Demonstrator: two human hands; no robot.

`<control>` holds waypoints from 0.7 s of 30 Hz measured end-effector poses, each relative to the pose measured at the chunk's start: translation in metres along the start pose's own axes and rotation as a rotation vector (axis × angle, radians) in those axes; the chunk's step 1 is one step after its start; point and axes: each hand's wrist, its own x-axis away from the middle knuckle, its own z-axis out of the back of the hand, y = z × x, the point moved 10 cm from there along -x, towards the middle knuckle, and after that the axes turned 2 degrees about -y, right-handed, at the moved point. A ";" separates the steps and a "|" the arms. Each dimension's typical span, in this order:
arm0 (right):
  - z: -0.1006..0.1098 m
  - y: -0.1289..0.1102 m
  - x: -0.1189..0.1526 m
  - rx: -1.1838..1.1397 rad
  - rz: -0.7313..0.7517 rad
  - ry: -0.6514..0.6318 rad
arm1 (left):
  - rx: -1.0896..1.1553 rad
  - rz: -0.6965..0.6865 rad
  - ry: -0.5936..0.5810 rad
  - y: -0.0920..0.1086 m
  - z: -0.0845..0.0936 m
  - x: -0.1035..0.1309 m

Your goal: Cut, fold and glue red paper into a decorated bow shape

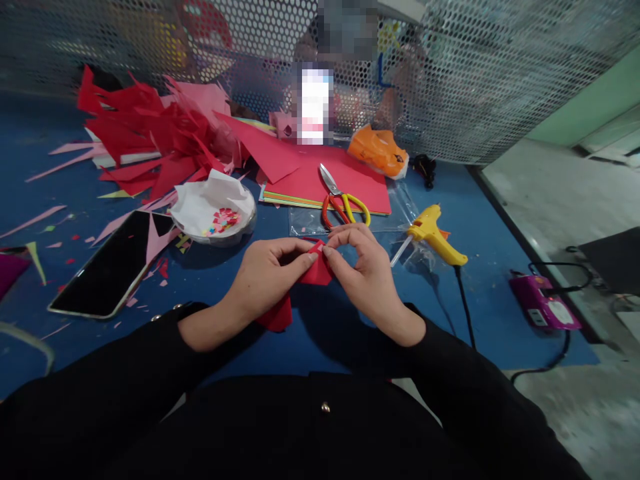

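Between my two hands is a folded piece of red paper (317, 270), held just above the blue table. My left hand (267, 273) pinches its left side with thumb and forefinger. On the right edge, the thumb and forefinger of my right hand (363, 270) are closed on the same paper. Another red paper piece (277, 315) shows below my left hand, partly covered by it. Scissors (343, 200) with one red and one yellow handle lie just beyond my hands, on a stack of coloured paper (325, 180).
A yellow glue gun (435, 233) lies on the right, its cord running toward me. A bowl (245, 223) with white paper and small scraps stands left of centre, near a phone (113, 267). Red paper offcuts (155, 127) are heaped behind. A perforated metal screen (475, 87) closes the back.
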 end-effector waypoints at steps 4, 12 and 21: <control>-0.001 0.001 0.001 0.003 -0.008 0.002 | 0.005 -0.008 0.011 0.001 0.001 0.000; 0.002 0.000 0.001 -0.002 -0.028 0.007 | 0.076 0.038 0.019 -0.005 0.001 -0.001; 0.005 0.031 0.001 -0.139 -0.274 0.015 | 0.340 0.126 0.114 -0.013 0.014 -0.002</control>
